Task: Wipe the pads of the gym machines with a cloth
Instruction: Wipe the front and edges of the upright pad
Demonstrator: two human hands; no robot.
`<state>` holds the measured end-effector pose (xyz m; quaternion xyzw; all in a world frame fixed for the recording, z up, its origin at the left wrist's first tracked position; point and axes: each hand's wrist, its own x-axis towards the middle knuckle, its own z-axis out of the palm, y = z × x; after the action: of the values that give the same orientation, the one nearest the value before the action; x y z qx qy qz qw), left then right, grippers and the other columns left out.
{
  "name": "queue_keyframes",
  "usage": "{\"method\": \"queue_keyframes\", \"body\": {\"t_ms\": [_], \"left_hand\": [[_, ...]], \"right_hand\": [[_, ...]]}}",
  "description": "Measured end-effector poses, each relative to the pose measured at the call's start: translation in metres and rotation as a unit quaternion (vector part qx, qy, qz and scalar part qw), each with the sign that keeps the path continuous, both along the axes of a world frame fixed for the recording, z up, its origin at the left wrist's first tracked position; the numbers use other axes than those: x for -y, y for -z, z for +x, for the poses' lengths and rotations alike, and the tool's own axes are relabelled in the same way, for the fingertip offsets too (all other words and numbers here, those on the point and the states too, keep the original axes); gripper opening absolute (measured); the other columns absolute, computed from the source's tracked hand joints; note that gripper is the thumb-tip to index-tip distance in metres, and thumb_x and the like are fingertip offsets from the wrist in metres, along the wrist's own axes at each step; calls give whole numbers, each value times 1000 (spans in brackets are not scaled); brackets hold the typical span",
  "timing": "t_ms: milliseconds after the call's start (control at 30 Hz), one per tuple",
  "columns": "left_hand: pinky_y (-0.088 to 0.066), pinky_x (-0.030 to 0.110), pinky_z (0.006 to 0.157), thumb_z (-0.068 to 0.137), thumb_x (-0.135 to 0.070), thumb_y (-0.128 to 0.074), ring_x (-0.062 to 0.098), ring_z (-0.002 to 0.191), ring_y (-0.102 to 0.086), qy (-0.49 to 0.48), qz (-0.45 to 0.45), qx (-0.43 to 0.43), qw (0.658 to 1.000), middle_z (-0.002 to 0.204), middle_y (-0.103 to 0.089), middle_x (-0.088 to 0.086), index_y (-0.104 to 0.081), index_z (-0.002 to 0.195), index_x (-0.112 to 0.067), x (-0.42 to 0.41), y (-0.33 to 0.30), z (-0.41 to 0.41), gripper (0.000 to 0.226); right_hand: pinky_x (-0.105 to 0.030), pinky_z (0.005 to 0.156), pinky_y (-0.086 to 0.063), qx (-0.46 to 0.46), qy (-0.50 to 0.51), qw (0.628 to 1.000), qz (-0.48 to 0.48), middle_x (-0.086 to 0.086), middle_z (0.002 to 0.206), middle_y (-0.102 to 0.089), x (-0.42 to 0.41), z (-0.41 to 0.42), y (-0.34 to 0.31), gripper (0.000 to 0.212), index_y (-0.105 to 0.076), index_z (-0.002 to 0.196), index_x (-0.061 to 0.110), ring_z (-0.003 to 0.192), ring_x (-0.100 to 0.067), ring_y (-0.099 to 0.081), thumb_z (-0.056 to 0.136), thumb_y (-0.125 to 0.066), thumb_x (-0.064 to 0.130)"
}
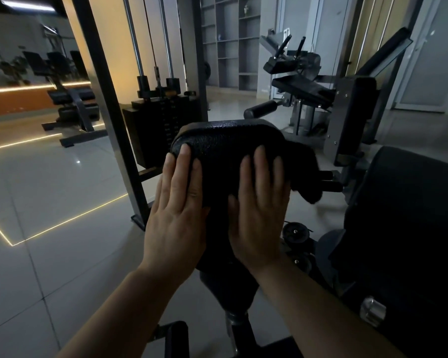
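A black textured pad (225, 136) of a gym machine stands in front of me at the centre of the view. A dark cloth (301, 174) lies over its right part and hangs off the right side. My right hand (259, 210) lies flat on the cloth with straight fingers, pressing it against the pad. My left hand (177, 210) rests flat on the pad's left edge, fingers straight and close together. The cloth's part under my right hand is hidden.
A weight stack (163, 127) in a steel frame (106, 89) stands behind the pad on the left. A large black seat pad (409, 215) fills the right. Another machine with padded rests (303, 89) stands behind. A bench machine (73, 99) sits far left on the tiled floor (49, 189).
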<state>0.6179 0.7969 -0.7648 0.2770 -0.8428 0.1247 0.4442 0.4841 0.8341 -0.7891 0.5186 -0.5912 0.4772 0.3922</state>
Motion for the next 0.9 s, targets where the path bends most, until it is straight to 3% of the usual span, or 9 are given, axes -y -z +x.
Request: {"method": "queue_keyframes", "body": {"t_ms": [100, 167, 233, 300, 433, 500, 733, 800, 900], "left_hand": [[-17, 49, 112, 94, -29, -39, 22, 146, 8, -9, 8, 4, 1000, 159, 5, 3, -3, 151, -12, 0, 1, 0, 70], [-20, 49, 113, 93, -28, -46, 25, 147, 3, -11, 5, 11, 1000, 159, 5, 3, -4, 151, -12, 1, -1, 1, 74], [-24, 51, 113, 92, -20, -57, 29, 146, -4, -15, -9, 18, 1000, 159, -1, 6, -9, 150, -10, 2, -3, 4, 76], [-26, 52, 112, 85, -14, -67, 31, 145, -8, -14, -19, 20, 1000, 158, -8, 11, -13, 149, -8, 2, -4, 7, 84], [-24, 52, 113, 88, -19, -59, 30, 145, -8, -21, -26, 27, 999, 157, -8, 11, -13, 149, -9, 0, -5, 7, 77], [-22, 50, 114, 90, -28, -45, 29, 145, -6, -33, -26, 29, 999, 157, -7, 11, -13, 149, -8, 0, -5, 5, 71], [-25, 55, 113, 92, -34, -38, 30, 146, -7, -35, -20, 47, 998, 158, -6, 10, -14, 150, -8, 1, -6, 8, 67], [-28, 57, 111, 95, -32, -38, 30, 146, -11, -17, -15, 27, 999, 157, -12, 11, -19, 149, -8, -1, -9, 10, 61], [-35, 58, 105, 98, -22, -38, 31, 143, -22, 53, -21, -34, 998, 153, -23, 16, -28, 144, -7, -11, -12, 10, 50]], "right_hand": [[-33, 117, -7, -128, 51, 985, 106, -3, 161, -2, -14, -2, 79, 61, -16, 152, 14, 147, -21, -7, 100, -36, 39], [-35, 119, -10, -205, 100, 962, 147, -6, 160, -5, -23, -6, 109, 72, -21, 150, 11, 146, -22, -10, 91, -54, 38], [-36, 119, -14, -226, 100, 958, 145, -5, 157, -16, -25, -12, 107, 70, -33, 145, 12, 145, -22, -16, 86, -63, 36], [-38, 117, -21, -234, 72, 958, 149, -4, 158, -16, -24, -15, 76, 67, -28, 147, 13, 143, -22, -23, 92, -58, 36], [-40, 116, -18, -157, 0, 984, 83, 1, 157, -15, -9, -14, -23, 50, -26, 149, 15, 145, -21, -16, 103, -37, 30], [-41, 112, -20, -121, 34, 991, 46, 5, 154, -18, -4, -13, -55, 48, -29, 148, 19, 144, -16, -19, 102, -34, 32], [-29, 119, -10, -141, -1, 981, 131, 4, 160, -1, -20, -19, 38, 53, -24, 149, 10, 147, -14, -5, 102, -39, 28], [-24, 118, -12, -110, -56, 984, 127, 5, 158, -11, -24, -19, 41, 48, -33, 145, 6, 146, -10, -10, 100, -41, 20], [-36, 114, -30, -68, -133, 987, 65, -4, 149, -38, -27, -11, 3, 38, -47, 138, 8, 139, -19, -35, 101, -45, 16]]}}
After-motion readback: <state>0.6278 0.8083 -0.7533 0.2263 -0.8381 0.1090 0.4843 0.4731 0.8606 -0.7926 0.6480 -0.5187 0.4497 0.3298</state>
